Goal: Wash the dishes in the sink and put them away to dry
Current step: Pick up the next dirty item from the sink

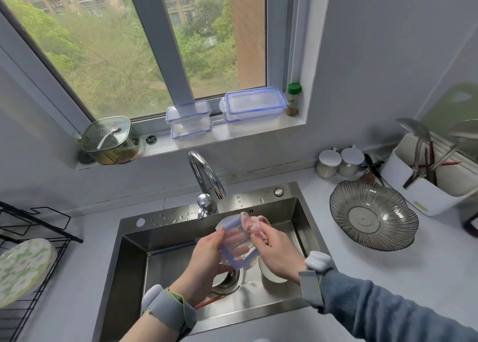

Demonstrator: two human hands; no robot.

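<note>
While our left hand (207, 253) grips the clear blue-rimmed plastic container (236, 240) above the steel sink (134, 253), our right hand (274, 248) clenches a pink cloth (252, 225) against its rim. Wet plastic could slip from our fingers (234, 238) and knock the white bowl (271, 274) lying just below them.

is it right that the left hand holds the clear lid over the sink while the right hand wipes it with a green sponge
Not quite. The head view shows the right hand wiping with a pink cloth, not a green sponge. The rest stands: the left hand holds the clear lid over the sink.
</note>
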